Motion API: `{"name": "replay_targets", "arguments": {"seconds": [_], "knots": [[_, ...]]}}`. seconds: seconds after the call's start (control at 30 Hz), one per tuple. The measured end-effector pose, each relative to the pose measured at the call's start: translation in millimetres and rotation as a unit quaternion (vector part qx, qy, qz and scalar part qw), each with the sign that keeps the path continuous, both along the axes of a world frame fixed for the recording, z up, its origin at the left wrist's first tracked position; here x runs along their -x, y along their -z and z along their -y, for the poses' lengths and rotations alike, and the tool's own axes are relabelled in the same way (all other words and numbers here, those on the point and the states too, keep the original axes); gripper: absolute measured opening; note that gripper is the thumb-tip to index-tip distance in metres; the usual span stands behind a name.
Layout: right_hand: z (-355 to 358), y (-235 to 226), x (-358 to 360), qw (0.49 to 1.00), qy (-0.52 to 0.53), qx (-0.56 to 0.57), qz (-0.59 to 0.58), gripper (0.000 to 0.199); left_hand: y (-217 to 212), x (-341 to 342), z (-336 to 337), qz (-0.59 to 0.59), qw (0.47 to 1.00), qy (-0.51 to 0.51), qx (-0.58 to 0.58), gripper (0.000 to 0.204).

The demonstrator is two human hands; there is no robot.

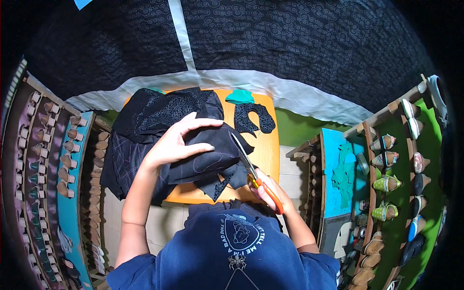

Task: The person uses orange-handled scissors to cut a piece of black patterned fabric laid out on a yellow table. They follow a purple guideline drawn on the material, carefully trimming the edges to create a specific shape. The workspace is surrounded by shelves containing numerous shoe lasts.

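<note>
A pair of scissors (265, 187) with orange handles is gripped in my right hand (273, 187). Its metal blades point up and away, along the right edge of a black cloth (208, 157) with faint drawn lines. My left hand (176, 140) rests over this cloth, thumb and fingers spread apart. Behind and left of it lies a heap of black patterned fabric (164, 113). A curved cut piece of black patterned fabric (263, 120) sits at the far right of the yellow-orange table (268, 154). Smaller black scraps (217, 187) lie near the table's front edge.
Green folded fabric (240, 96) lies at the table's far edge. Racks of wooden shoe lasts (67, 159) stand at the left. On the right, shelves hold several shoes (386, 183), beside a blue panel with green scraps (344, 169). A dark patterned cloth (290, 48) hangs behind the table.
</note>
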State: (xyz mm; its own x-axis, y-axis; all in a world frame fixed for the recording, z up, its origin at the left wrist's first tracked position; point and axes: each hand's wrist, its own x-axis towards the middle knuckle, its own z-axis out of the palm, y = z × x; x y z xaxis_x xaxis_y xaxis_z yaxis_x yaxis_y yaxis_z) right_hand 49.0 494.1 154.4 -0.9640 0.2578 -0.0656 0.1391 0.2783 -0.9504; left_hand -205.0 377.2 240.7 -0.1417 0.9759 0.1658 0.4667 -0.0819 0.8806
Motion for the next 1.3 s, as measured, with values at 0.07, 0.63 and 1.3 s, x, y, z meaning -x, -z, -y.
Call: {"name": "replay_targets", "arguments": {"seconds": [0.07,0.63,1.3], "knots": [[0,1,-1,0.999,0.007,0.043,0.012,0.054,6,-2,5,0.03,0.999,-0.021,-0.021,0.049],[2,3,6,0.996,0.037,0.082,-0.007,0.062,45,-10,-4,0.158,0.929,-0.234,-0.238,0.021],[2,1,2,0.999,0.032,0.037,-0.011,0.046,9,-6,7,-0.101,0.984,-0.106,-0.104,0.045]]}}
